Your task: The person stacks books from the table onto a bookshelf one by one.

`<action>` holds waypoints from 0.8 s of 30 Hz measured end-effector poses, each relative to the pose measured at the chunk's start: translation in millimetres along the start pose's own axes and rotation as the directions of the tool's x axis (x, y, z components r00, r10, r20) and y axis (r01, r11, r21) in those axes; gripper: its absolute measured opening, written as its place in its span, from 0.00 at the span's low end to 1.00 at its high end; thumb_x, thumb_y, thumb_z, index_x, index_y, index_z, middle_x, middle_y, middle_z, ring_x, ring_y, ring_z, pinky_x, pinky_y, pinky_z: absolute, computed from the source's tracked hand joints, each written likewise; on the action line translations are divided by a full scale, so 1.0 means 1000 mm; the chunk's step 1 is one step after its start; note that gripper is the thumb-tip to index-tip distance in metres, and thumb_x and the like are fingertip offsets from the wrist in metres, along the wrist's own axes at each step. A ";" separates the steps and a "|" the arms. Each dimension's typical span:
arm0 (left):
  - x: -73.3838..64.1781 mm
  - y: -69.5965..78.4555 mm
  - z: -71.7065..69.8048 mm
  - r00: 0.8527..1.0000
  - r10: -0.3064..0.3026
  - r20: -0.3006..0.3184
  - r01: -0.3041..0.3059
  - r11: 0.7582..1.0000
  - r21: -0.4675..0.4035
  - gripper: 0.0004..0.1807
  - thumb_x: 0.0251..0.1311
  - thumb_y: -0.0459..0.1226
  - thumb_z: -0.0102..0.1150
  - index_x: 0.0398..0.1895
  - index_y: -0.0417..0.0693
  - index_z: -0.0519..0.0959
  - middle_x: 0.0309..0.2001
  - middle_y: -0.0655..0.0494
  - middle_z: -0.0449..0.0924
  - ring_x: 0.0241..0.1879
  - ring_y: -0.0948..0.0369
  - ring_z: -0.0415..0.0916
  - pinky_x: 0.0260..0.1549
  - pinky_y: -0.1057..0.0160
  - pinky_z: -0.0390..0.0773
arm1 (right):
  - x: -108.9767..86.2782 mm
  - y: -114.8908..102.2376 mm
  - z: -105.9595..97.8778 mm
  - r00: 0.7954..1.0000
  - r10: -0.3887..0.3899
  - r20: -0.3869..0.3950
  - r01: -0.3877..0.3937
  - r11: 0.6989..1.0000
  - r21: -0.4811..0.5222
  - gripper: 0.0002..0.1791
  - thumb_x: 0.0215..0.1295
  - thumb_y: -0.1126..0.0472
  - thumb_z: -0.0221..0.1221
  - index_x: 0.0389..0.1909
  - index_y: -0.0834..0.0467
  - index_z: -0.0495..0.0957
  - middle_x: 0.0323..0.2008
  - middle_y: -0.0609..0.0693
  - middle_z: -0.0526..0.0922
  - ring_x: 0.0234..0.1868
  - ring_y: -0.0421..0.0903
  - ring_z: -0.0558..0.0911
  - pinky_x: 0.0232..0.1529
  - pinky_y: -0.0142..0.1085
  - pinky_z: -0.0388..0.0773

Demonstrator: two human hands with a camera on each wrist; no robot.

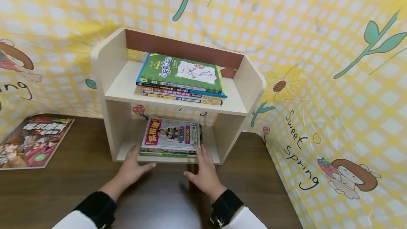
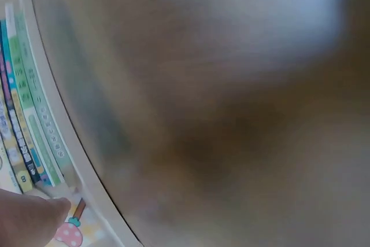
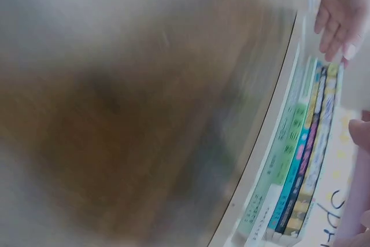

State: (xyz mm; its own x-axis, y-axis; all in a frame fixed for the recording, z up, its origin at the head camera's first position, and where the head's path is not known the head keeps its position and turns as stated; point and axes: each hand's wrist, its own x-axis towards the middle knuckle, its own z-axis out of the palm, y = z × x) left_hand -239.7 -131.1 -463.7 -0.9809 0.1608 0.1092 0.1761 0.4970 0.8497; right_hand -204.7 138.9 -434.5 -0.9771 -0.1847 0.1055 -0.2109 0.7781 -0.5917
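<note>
A stack of books point(image 1: 173, 135) lies flat on the lower shelf of a small cream bookshelf point(image 1: 115, 130), a pink-and-white cover on top. My left hand point(image 1: 130, 170) is at the stack's left front corner, fingers stretched forward along its side and thumb held apart. At the right front corner, my right hand point(image 1: 206, 174) reaches in with straight fingers, their tips beside the stack. In the left wrist view, a fingertip point(image 2: 34, 215) shows close to the ends of the book spines point(image 2: 32, 108). The right wrist view shows the spines point(image 3: 295, 148) between both hands.
A second stack, topped by a green book point(image 1: 181, 71), lies on the upper shelf. A magazine-like book point(image 1: 35, 140) rests on the brown table point(image 1: 254, 186) at the left. Yellow checked cloth point(image 1: 318, 91) hangs behind and to the right.
</note>
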 end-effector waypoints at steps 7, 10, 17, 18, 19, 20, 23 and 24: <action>-0.042 -0.009 -0.022 0.996 -0.062 0.058 0.053 0.988 0.147 0.54 0.54 0.48 0.68 0.72 0.28 0.48 0.68 0.22 0.47 0.64 0.27 0.49 0.58 0.29 0.57 | -0.033 0.006 -0.010 0.994 0.099 0.048 -0.105 0.983 0.149 0.52 0.58 0.56 0.68 0.76 0.56 0.47 0.76 0.61 0.43 0.73 0.64 0.48 0.62 0.63 0.62; -0.056 -0.020 -0.039 0.998 -0.060 0.034 0.054 0.984 0.172 0.54 0.54 0.49 0.69 0.72 0.28 0.49 0.67 0.20 0.49 0.62 0.25 0.51 0.55 0.27 0.57 | -0.046 0.009 -0.012 0.991 0.111 0.071 -0.122 0.977 0.175 0.53 0.57 0.56 0.69 0.76 0.55 0.46 0.76 0.61 0.43 0.73 0.66 0.50 0.62 0.64 0.61; -0.064 -0.057 -0.093 0.991 -0.101 -0.086 0.118 0.967 0.224 0.51 0.60 0.49 0.63 0.71 0.25 0.46 0.63 0.16 0.49 0.59 0.23 0.50 0.52 0.25 0.55 | -0.070 0.009 -0.012 0.991 0.090 0.099 -0.105 0.982 0.157 0.52 0.55 0.56 0.70 0.75 0.57 0.50 0.75 0.60 0.45 0.71 0.66 0.53 0.60 0.63 0.64; -0.064 -0.063 -0.101 0.989 -0.104 -0.105 0.126 0.963 0.237 0.50 0.61 0.49 0.62 0.71 0.25 0.46 0.63 0.15 0.49 0.59 0.22 0.50 0.51 0.25 0.55 | -0.073 0.009 -0.012 0.991 0.087 0.101 -0.102 0.983 0.156 0.52 0.55 0.56 0.70 0.75 0.57 0.50 0.75 0.61 0.46 0.71 0.66 0.53 0.60 0.63 0.64; -0.063 -0.069 -0.110 0.986 -0.107 -0.124 0.135 0.959 0.251 0.50 0.62 0.49 0.60 0.71 0.24 0.46 0.62 0.15 0.49 0.58 0.22 0.50 0.51 0.24 0.55 | -0.076 0.008 -0.011 0.991 0.084 0.104 -0.099 0.984 0.150 0.52 0.54 0.56 0.70 0.75 0.56 0.50 0.75 0.61 0.46 0.71 0.66 0.54 0.60 0.63 0.64; -0.063 -0.076 -0.118 0.984 -0.109 -0.143 0.145 0.952 0.270 0.50 0.63 0.49 0.59 0.70 0.23 0.45 0.62 0.14 0.49 0.58 0.22 0.50 0.50 0.24 0.56 | -0.079 0.008 -0.010 0.992 0.073 0.107 -0.089 0.985 0.150 0.52 0.53 0.56 0.71 0.75 0.56 0.50 0.75 0.62 0.46 0.71 0.66 0.54 0.60 0.63 0.64; -0.064 -0.092 -0.141 0.972 -0.128 -0.195 0.186 0.931 0.314 0.50 0.64 0.50 0.57 0.70 0.22 0.43 0.60 0.12 0.49 0.57 0.20 0.48 0.48 0.24 0.56 | -0.088 0.006 -0.006 0.991 0.055 0.126 -0.071 0.989 0.130 0.53 0.52 0.55 0.72 0.75 0.56 0.51 0.75 0.62 0.48 0.70 0.66 0.56 0.60 0.63 0.64; -0.065 -0.098 -0.148 0.967 -0.149 -0.208 0.212 0.922 0.324 0.51 0.64 0.51 0.56 0.70 0.22 0.41 0.61 0.11 0.47 0.58 0.20 0.46 0.48 0.23 0.56 | -0.091 0.005 -0.004 0.990 0.046 0.131 -0.062 0.991 0.121 0.53 0.51 0.54 0.72 0.75 0.56 0.52 0.74 0.63 0.49 0.70 0.66 0.57 0.60 0.63 0.64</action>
State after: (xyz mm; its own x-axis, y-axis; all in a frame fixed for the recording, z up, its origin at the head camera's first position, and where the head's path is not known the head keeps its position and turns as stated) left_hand -205.0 -316.0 -477.6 -0.9917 -0.0959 0.0860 -0.0188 0.7686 0.6395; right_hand -116.7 162.5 -443.8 -0.9738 -0.2259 -0.0273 -0.1453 0.7097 -0.6893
